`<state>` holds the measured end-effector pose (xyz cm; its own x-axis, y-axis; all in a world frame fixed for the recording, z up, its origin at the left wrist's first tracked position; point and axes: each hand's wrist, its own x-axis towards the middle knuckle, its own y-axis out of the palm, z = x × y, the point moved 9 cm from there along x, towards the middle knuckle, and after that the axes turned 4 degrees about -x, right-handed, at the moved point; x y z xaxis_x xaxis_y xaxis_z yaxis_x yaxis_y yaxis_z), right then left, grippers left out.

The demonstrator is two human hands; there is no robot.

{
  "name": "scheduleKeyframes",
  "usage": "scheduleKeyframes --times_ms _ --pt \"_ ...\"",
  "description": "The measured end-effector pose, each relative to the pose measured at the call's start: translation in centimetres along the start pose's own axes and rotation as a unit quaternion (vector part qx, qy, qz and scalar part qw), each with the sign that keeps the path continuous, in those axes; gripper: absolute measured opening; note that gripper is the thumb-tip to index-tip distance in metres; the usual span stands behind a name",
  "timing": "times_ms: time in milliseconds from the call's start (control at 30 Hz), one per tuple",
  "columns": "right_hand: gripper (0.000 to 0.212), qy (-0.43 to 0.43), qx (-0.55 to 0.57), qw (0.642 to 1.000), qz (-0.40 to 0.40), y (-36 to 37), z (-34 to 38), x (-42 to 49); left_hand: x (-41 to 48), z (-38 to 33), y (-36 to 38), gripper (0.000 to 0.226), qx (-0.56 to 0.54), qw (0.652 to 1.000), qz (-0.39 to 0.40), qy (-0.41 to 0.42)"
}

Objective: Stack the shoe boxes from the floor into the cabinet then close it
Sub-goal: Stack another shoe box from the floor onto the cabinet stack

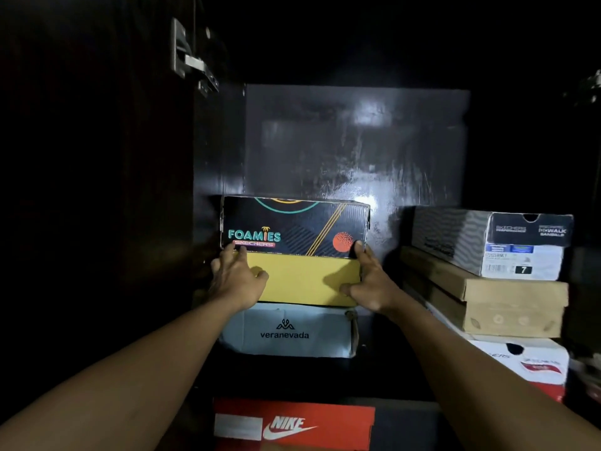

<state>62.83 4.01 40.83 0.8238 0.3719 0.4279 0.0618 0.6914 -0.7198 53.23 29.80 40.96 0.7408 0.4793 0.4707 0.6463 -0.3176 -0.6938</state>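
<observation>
A black-lidded, yellow-bodied Foamies shoe box (pixel 302 278) sits inside the dark cabinet (pixel 357 141) on top of a pale blue veranevada box (pixel 289 332). My left hand (pixel 235 281) grips its left front corner, fingers on the lid edge and thumb on the yellow face. At the right front corner my right hand (pixel 370 281) holds the box, fingers reaching up to the lid. A red Nike box (pixel 294 424) lies on the shelf below.
To the right stands a second stack: a grey-and-black Skechers box (pixel 494 242) on a brown cardboard box (pixel 481 301), with a white-and-red box (pixel 533 366) beneath. The open left door carries a metal hinge (pixel 190 58). Dark space remains above both stacks.
</observation>
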Motion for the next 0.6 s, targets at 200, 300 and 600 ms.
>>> scheduleKeyframes --times_ms 200,300,600 --pt "0.102 0.004 0.013 1.0 -0.018 -2.2 1.3 -3.8 -2.5 -0.8 -1.4 0.089 -0.033 0.999 0.028 0.021" --pt "0.101 0.009 0.006 0.999 -0.034 -4.3 2.4 -8.0 -6.0 -2.6 -2.8 0.09 -0.07 0.995 0.055 0.044" --pt "0.094 0.118 -0.004 0.991 -0.066 -14.3 2.5 -29.8 -25.9 -12.6 -4.9 0.086 -0.136 0.97 0.164 0.113"
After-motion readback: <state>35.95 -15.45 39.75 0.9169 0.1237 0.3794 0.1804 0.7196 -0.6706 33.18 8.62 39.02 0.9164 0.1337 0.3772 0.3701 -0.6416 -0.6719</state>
